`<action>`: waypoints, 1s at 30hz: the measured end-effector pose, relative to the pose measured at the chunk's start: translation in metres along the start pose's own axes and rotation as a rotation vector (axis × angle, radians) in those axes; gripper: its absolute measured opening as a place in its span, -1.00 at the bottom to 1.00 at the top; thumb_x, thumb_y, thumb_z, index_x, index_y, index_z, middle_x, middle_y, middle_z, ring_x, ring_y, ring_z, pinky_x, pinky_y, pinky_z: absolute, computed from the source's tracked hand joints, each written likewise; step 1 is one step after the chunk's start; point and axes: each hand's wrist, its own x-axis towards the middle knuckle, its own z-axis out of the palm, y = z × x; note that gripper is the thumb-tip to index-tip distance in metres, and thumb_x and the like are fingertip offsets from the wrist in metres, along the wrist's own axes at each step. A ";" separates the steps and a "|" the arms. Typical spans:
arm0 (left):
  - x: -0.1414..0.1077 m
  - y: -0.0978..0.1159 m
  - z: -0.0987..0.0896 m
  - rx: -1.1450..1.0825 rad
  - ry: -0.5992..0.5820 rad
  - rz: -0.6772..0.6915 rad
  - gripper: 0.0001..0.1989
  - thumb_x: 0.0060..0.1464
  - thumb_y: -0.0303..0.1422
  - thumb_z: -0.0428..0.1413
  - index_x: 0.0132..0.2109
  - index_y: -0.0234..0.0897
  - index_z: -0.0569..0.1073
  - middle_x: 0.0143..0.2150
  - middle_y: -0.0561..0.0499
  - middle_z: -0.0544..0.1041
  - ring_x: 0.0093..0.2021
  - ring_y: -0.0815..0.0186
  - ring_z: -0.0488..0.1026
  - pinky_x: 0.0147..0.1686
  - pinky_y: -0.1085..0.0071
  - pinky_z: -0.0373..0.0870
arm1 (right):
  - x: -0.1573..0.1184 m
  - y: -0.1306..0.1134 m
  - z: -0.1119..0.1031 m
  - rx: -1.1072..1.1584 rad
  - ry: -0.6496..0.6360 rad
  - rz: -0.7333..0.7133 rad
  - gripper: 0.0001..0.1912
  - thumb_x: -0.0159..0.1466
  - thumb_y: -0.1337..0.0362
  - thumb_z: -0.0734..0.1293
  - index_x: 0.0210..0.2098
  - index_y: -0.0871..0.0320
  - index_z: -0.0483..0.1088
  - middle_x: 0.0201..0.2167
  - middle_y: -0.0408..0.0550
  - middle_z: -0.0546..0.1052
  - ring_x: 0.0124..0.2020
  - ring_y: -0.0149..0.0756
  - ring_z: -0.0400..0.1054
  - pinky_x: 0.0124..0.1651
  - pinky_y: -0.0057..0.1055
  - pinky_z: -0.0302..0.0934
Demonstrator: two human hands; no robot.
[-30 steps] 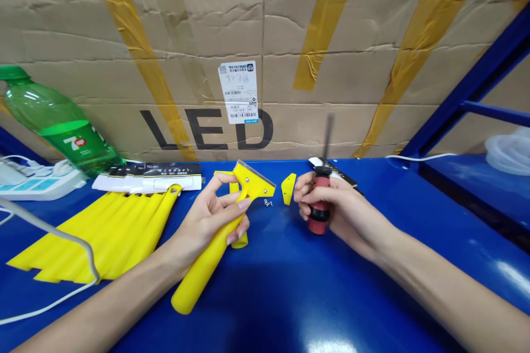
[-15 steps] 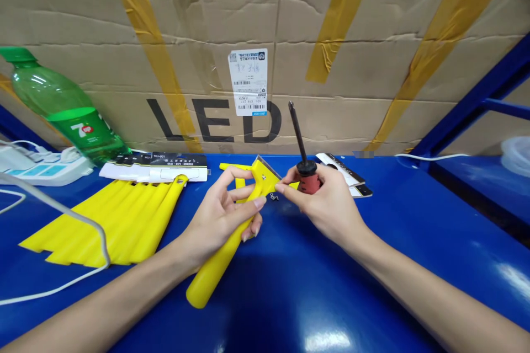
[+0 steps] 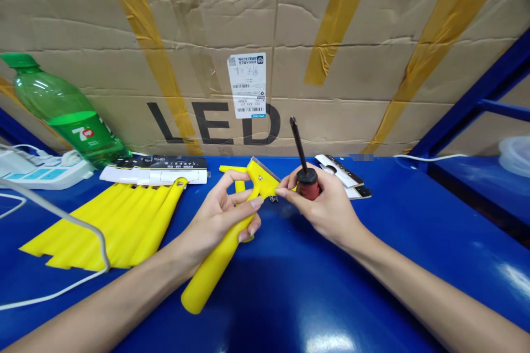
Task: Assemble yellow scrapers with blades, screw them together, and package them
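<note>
A yellow scraper [image 3: 215,262] lies slanted in my left hand [image 3: 226,210], whose fingers close around its neck and upper handle. Its wide head points up and right, with a metal blade along the edge and a screw in the middle. My right hand [image 3: 329,207] keeps a screwdriver [image 3: 308,185] with a red and black handle in its palm, dark shaft upward. The thumb and forefinger of that hand pinch at the right corner of the scraper head. Small dark screws [image 3: 274,198] lie on the table just behind, partly hidden. Another yellow piece [image 3: 232,169] shows behind my left hand.
Several yellow handles [image 3: 120,226] lie in a row at left, near printed cards [image 3: 178,172]. More cards [image 3: 342,176] lie behind my right hand. A green bottle [image 3: 66,110], a power strip [image 3: 49,174] and a white cable [image 3: 97,226] are at left. A cardboard box [image 3: 232,11] stands behind.
The scraper has shifted slightly left, its handle end a little lower. The screwdriver tip has dropped slightly. Both hands keep their hold.
</note>
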 end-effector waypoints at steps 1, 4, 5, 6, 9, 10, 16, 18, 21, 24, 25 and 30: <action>0.000 0.000 0.000 -0.007 0.000 -0.003 -0.60 0.14 -0.37 0.30 -0.08 -0.13 0.20 -0.47 0.19 0.48 -0.68 0.54 0.30 -0.60 0.59 0.15 | 0.001 0.000 0.000 0.003 0.004 0.008 -0.77 0.23 0.18 0.49 -0.41 0.10 0.38 -0.37 -0.10 0.57 -0.34 -0.25 0.45 -0.17 -0.28 0.29; 0.000 0.000 -0.002 -0.018 -0.003 -0.013 -0.61 0.15 -0.39 0.29 -0.08 -0.13 0.20 -0.43 0.17 0.51 -0.67 0.56 0.29 -0.60 0.60 0.14 | 0.004 0.001 -0.003 0.015 0.006 0.029 -0.73 0.20 0.14 0.51 -0.43 0.11 0.38 -0.38 -0.11 0.56 -0.35 -0.26 0.42 -0.19 -0.29 0.28; 0.000 0.001 -0.002 -0.015 -0.009 -0.013 -0.62 0.16 -0.39 0.28 -0.08 -0.13 0.20 -0.43 0.17 0.51 -0.67 0.57 0.28 -0.59 0.60 0.14 | 0.005 0.001 -0.004 0.023 0.002 0.048 -0.72 0.18 0.12 0.52 -0.42 0.11 0.39 -0.39 -0.12 0.55 -0.39 -0.28 0.39 -0.23 -0.30 0.27; -0.001 0.002 -0.003 -0.004 -0.021 -0.014 -0.64 0.17 -0.39 0.27 -0.08 -0.13 0.20 -0.45 0.17 0.50 -0.67 0.57 0.28 -0.59 0.60 0.14 | 0.006 0.001 -0.006 0.030 -0.006 0.076 -0.70 0.15 0.10 0.54 -0.42 0.11 0.40 -0.42 -0.14 0.52 -0.43 -0.31 0.36 -0.27 -0.32 0.26; -0.002 0.005 -0.006 0.051 -0.078 -0.013 -0.69 0.22 -0.41 0.23 -0.08 -0.13 0.21 -0.50 0.18 0.47 -0.67 0.56 0.27 -0.59 0.62 0.13 | 0.008 0.000 -0.014 0.040 -0.041 0.176 -0.62 0.05 0.06 0.59 -0.39 0.12 0.40 -0.53 -0.22 0.42 -0.54 -0.39 0.23 -0.42 -0.37 0.18; -0.003 0.006 -0.006 0.068 -0.098 -0.015 -0.70 0.23 -0.41 0.22 -0.08 -0.12 0.21 -0.50 0.18 0.46 -0.67 0.56 0.27 -0.60 0.63 0.11 | 0.009 -0.001 -0.017 0.045 -0.054 0.203 -0.59 0.01 0.05 0.61 -0.39 0.12 0.39 -0.55 -0.25 0.39 -0.56 -0.40 0.21 -0.44 -0.38 0.16; -0.003 0.008 -0.005 0.086 -0.129 -0.035 -0.67 0.20 -0.37 0.25 -0.07 -0.11 0.22 -0.49 0.17 0.47 -0.68 0.52 0.28 -0.64 0.61 0.11 | 0.010 -0.004 -0.024 0.113 -0.097 0.292 -0.49 -0.10 0.03 0.65 -0.40 0.13 0.35 -0.54 -0.29 0.36 -0.62 -0.48 0.16 -0.56 -0.44 0.11; -0.003 0.007 -0.002 0.082 -0.088 -0.030 -0.66 0.19 -0.38 0.26 -0.07 -0.11 0.23 -0.48 0.16 0.49 -0.67 0.53 0.28 -0.62 0.61 0.11 | 0.009 -0.003 -0.023 0.149 -0.101 0.315 -0.48 -0.08 0.03 0.64 -0.37 0.12 0.34 -0.51 -0.28 0.38 -0.62 -0.48 0.18 -0.59 -0.46 0.12; -0.003 0.007 0.001 0.071 -0.009 -0.002 -0.66 0.17 -0.39 0.27 -0.09 -0.11 0.24 -0.49 0.18 0.47 -0.66 0.55 0.26 -0.57 0.60 0.14 | 0.008 -0.004 -0.025 0.160 -0.088 0.324 -0.50 0.03 0.03 0.59 -0.20 0.10 0.36 -0.49 -0.30 0.37 -0.60 -0.47 0.21 -0.59 -0.48 0.15; -0.003 0.007 0.000 0.074 0.034 0.016 -0.67 0.18 -0.38 0.26 -0.09 -0.11 0.24 -0.55 0.20 0.42 -0.65 0.53 0.23 -0.55 0.59 0.17 | 0.007 -0.010 -0.037 0.082 -0.141 0.312 -0.58 0.20 0.07 0.49 -0.04 0.09 0.39 -0.51 -0.30 0.32 -0.55 -0.42 0.30 -0.51 -0.46 0.23; -0.003 0.008 -0.002 0.072 0.045 0.013 -0.67 0.19 -0.38 0.26 -0.08 -0.10 0.24 -0.57 0.20 0.42 -0.65 0.52 0.21 -0.55 0.59 0.17 | 0.006 -0.013 -0.043 0.052 -0.175 0.309 -0.61 0.23 0.09 0.46 -0.01 0.10 0.40 -0.50 -0.29 0.33 -0.51 -0.40 0.33 -0.46 -0.45 0.25; -0.002 0.008 -0.006 0.016 0.125 -0.016 -0.62 0.13 -0.40 0.31 -0.08 -0.11 0.24 -0.53 0.16 0.45 -0.63 0.51 0.25 -0.57 0.61 0.15 | -0.010 -0.015 -0.079 0.051 -0.227 0.237 -0.56 0.26 0.10 0.46 0.06 0.06 0.34 -0.39 -0.19 0.47 -0.43 -0.37 0.35 -0.37 -0.42 0.31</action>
